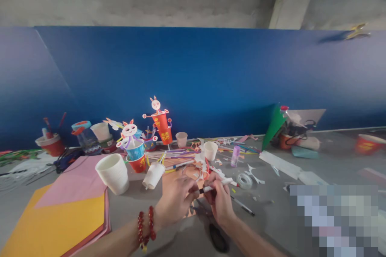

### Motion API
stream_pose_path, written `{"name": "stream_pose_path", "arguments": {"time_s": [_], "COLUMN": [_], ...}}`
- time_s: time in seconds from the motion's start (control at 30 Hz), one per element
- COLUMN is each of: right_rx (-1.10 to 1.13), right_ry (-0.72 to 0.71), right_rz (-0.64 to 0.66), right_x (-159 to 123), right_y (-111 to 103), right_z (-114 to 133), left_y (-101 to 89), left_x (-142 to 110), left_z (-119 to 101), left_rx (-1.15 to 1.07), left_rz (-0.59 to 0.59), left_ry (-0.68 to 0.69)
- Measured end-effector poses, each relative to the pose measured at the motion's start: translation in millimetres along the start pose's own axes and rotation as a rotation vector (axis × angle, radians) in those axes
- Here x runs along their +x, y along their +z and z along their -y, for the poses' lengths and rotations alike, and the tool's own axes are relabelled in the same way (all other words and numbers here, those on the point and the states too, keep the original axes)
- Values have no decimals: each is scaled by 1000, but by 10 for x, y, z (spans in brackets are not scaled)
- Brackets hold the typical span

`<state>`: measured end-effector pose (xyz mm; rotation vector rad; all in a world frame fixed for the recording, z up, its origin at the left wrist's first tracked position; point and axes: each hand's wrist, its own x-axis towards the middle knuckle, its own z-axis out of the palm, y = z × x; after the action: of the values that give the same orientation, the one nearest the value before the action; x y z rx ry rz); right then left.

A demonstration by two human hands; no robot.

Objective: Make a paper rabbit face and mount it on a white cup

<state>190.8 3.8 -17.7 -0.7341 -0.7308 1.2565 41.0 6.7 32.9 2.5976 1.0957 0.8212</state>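
Both hands meet over the middle of the grey table, closed on a white marker pen (211,188) with a black end. My left hand (176,196), with red bead bracelets (146,225) at the wrist, pinches near the black end. My right hand (220,200) grips the white barrel, which points right and slightly up. Whether the black end is a cap is hard to tell. Beneath the hands lie orange paper (171,177) and scissors with a dark handle (218,239). A black pen (243,205) rests right of my right hand.
White paper cups (112,173), stacked cups with rabbit figures (135,150), and coloured paper sheets (69,209) stand or lie left. A purple glue stick (235,156), clear tape roll (244,180) and paper scraps (255,174) are right. A blue partition (211,80) rises behind.
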Motion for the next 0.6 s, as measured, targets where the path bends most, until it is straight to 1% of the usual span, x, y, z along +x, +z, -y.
{"name": "stream_pose_path", "arguments": {"time_s": [0.1, 0.2, 0.27, 0.37, 0.43, 0.5, 0.53, 0.6], "right_rx": [-44, -113, -187, -335, -423, -517, -566, -643], "right_ry": [65, 113, 97, 58, 11, -48, -77, -118], "right_rz": [22, 48, 82, 206, 320, 401, 420, 405], "right_x": [3, 8, 11, 6, -9, -25, -31, -27], "right_y": [35, 78, 76, 19, -24, -50, -56, -61], "right_z": [-20, -63, -101, -157, -183, -193, -189, -161], "left_y": [-30, -95, -95, 26, 158, 271, 304, 300], "left_x": [119, 390, 605, 876, 1000, 1083, 1110, 1127], "left_z": [116, 281, 345, 308, 226, 149, 127, 131], "left_rx": [55, 150, 223, 302, 334, 350, 350, 341], "left_rz": [-19, -50, -43, 9, 25, 14, 15, 16], "left_ry": [8, 12, 35, 111, 153, 172, 182, 189]}}
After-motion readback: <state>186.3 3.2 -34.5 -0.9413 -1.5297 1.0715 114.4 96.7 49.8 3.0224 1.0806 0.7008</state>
